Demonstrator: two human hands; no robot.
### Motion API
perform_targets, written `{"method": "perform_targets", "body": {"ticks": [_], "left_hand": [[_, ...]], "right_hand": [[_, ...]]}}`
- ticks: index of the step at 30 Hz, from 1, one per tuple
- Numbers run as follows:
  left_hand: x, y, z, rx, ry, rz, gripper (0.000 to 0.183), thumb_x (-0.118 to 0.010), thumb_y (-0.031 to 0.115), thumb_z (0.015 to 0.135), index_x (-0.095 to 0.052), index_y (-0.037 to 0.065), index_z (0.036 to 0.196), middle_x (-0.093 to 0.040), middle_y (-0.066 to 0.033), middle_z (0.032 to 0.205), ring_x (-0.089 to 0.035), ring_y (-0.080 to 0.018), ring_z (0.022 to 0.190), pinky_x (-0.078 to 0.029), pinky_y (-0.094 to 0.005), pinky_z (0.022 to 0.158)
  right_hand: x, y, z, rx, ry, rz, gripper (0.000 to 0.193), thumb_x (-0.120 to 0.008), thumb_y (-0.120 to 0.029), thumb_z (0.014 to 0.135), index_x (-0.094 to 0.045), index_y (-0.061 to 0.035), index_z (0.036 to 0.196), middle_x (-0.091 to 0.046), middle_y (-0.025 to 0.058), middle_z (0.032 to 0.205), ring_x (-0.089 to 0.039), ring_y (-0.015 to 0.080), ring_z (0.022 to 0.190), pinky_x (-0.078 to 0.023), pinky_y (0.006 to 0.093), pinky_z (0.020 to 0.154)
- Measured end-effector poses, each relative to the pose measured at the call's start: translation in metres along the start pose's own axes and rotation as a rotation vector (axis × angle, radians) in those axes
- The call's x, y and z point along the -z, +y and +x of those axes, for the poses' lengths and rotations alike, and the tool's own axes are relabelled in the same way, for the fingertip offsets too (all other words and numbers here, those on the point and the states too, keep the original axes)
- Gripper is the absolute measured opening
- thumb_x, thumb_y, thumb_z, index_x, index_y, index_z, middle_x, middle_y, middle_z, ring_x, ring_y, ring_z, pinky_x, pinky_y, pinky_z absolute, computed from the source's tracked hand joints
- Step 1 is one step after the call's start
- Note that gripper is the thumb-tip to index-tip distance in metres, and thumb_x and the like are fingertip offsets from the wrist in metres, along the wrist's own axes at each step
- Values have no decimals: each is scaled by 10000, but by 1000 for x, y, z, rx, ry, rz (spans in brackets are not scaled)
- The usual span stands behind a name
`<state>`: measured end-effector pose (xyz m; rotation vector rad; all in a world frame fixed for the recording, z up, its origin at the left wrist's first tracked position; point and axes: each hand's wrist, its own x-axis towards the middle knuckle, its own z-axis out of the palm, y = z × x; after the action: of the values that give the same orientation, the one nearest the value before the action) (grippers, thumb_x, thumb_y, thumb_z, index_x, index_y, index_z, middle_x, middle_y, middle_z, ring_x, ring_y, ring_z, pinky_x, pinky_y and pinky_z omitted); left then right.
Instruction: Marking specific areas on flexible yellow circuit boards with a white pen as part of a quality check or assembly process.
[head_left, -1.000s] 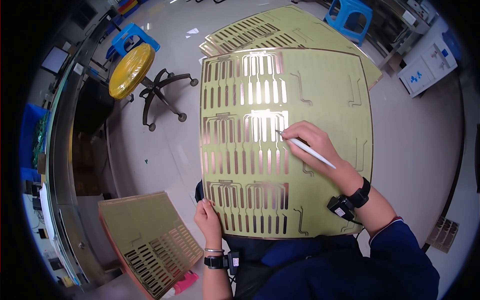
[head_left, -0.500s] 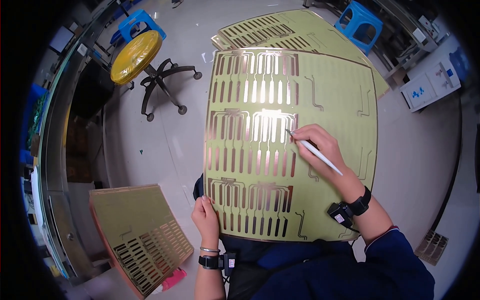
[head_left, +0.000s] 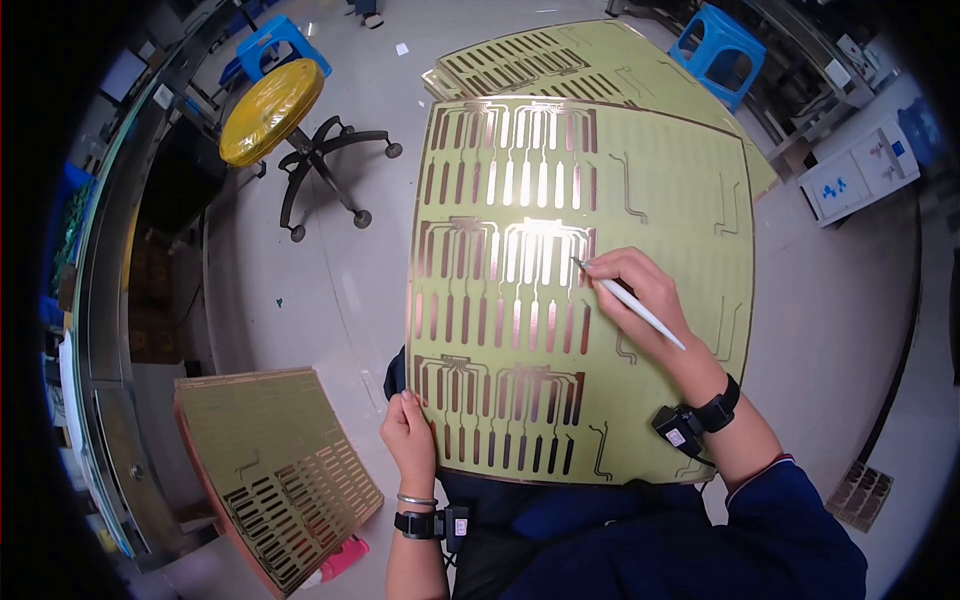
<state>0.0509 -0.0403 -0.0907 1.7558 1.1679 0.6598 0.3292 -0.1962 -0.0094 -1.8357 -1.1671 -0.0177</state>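
Note:
A large pale-green circuit board panel [head_left: 670, 200] with copper-coloured tracks and bars lies across my lap. At its lower left edge my left hand [head_left: 408, 432] is closed, thumb on top, gripping the board. My right hand [head_left: 642, 290] rests over the middle of the panel, fingers pinched round a slim white pen-like tool [head_left: 643, 312]. The tool's thin dark tip meets or hovers just above the copper bars right of centre; its exact kind is too small to tell. Bright glare covers the tracks near that tip.
Beyond the panel, more green boards [head_left: 540, 62] are stacked. Another stack of boards [head_left: 250, 420] leans at lower left. A yellow wheeled stool [head_left: 272, 112], blue stools [head_left: 712, 55], a white cabinet [head_left: 862, 175] and a metal-edged bench [head_left: 110, 420] stand around. Someone's foot [head_left: 372, 18] shows at the top.
Both hands, the tool and the panel stay almost where they were. The surroundings shift slightly in view. At the top, another person's foot has come further into view, with a small white piece on the floor.

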Motion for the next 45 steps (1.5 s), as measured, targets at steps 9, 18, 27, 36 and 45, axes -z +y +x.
{"method": "perform_targets", "body": {"ticks": [9, 18, 27, 36, 45], "left_hand": [[1, 4, 0, -1, -4, 1, 340, -447, 180, 965, -483, 14, 670, -451, -24, 542, -380, -59, 517, -329, -256, 470], [0, 2, 0, -21, 6, 0, 341, -444, 185, 966, -483, 15, 673, -441, -20, 547, -368, -54, 519, -322, -248, 471], [1, 4, 0, -17, 8, -11, 343, -445, 189, 966, -488, 16, 673, -440, -6, 542, -365, -49, 523, -320, -249, 468], [1, 9, 0, 23, -7, -18, 349, -446, 191, 966, -495, 12, 670, -448, -7, 535, -390, -54, 515, -332, -251, 469], [4, 7, -3, -30, 14, 22, 351, -440, 188, 968, -497, 2, 676, -481, -25, 555, -422, -65, 502, -357, -262, 463]], "right_hand": [[2, 1, -1, -30, -50, 24, 156, -592, 25, 757, -609, -36, 899, -598, 93, 865, -608, 229, 781, -490, 309, 700], [1, 2, 0, -30, -49, 37, 153, -581, 28, 764, -607, -32, 902, -599, 93, 873, -606, 231, 797, -488, 314, 713], [2, 3, -2, -58, -64, 48, 149, -585, 19, 765, -613, -34, 902, -596, 92, 864, -604, 222, 785, -486, 307, 704], [5, 2, 2, -41, -67, 59, 145, -583, 12, 759, -616, -36, 892, -595, 87, 867, -601, 212, 784, -483, 294, 696], [7, -4, 10, -41, -142, 44, 136, -600, 2, 744, -596, -37, 874, -571, 84, 845, -585, 208, 767, -479, 289, 689]]}}
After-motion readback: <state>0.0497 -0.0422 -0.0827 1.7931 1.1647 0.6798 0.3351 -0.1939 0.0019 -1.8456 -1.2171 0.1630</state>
